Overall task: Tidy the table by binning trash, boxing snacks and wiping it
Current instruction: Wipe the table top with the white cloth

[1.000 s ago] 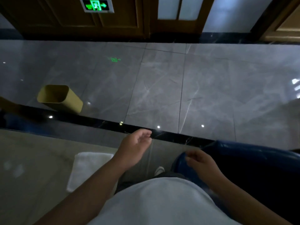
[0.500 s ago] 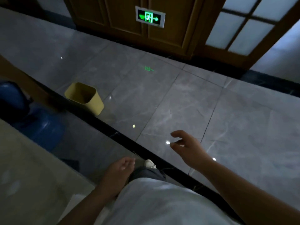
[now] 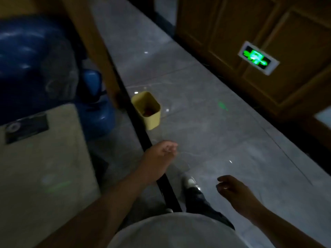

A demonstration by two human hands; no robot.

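A small yellow bin [image 3: 150, 113] stands on the grey tiled floor, with something reddish lying inside it. My left hand [image 3: 158, 158] hangs below and slightly right of the bin, fingers loosely curled, holding nothing I can make out. My right hand [image 3: 234, 192] is lower right over the floor, fingers apart and empty. The pale table [image 3: 44, 167] fills the lower left, with a dark card-like item [image 3: 26, 128] lying near its far edge.
Blue upholstered seats [image 3: 35, 59] stand beyond the table at the upper left. A wooden post [image 3: 93, 45] runs down beside them. Wooden doors with a green exit sign [image 3: 258, 59] line the right. My foot [image 3: 190, 183] is on the floor.
The view has swung left and the bin now sits nearer the middle. The table and blue seats have come into view. Both hands stay empty; my left hand has risen toward the bin.
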